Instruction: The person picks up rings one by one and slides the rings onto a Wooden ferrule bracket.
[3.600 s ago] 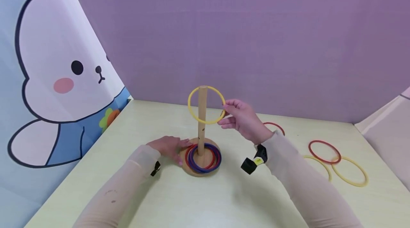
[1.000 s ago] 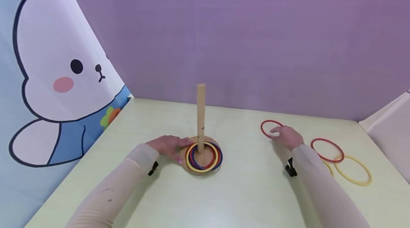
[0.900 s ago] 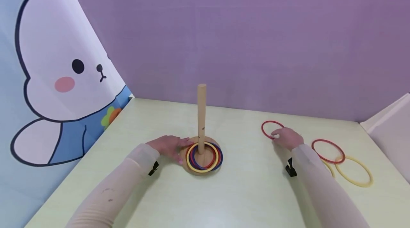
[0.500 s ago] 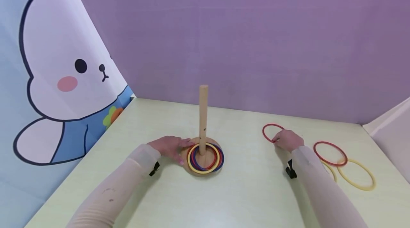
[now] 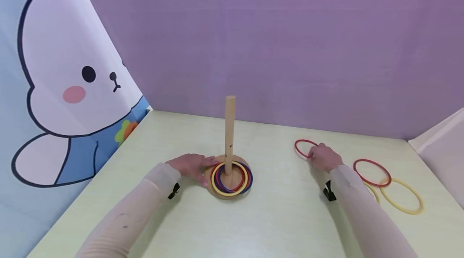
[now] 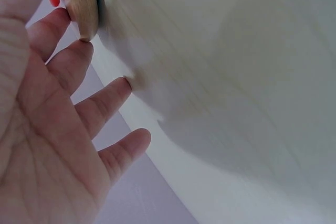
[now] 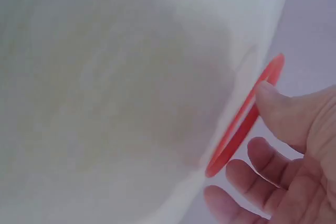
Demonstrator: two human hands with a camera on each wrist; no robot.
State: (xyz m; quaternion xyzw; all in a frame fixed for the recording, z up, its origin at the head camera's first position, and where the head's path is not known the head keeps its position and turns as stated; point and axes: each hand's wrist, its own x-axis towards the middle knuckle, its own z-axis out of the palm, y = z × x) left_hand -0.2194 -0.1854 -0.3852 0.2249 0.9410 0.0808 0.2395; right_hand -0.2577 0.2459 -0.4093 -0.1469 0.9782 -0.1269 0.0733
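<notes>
In the head view, a wooden peg (image 5: pixel 230 129) rises from a round base (image 5: pixel 238 158). A yellow ring (image 5: pixel 226 196) lies over red and blue rings (image 5: pixel 251 182) around the peg's foot. My left hand (image 5: pixel 189 166) rests at the base's left side; in the left wrist view its fingers are spread, some touching the wooden edge. Off to the right, my right hand (image 5: pixel 326 158) pinches a red ring (image 5: pixel 295 146) at its near right side. The right wrist view shows the thumb on the red ring (image 7: pixel 236 137), which is tilted relative to the table.
Another red ring (image 5: pixel 354 166) lies farther right, overlapping a yellow ring (image 5: pixel 409 212). A second yellow ring (image 5: pixel 375 195) is partly hidden by the right sleeve. Behind the pale table (image 5: pixel 275 209) stands a purple wall (image 5: pixel 275 48); a cartoon-printed panel (image 5: pixel 72 117) borders the left.
The yellow ring held at the peg's top now lies on the base. My right hand has moved right and closed its fingers on the red ring. The left hand stays put.
</notes>
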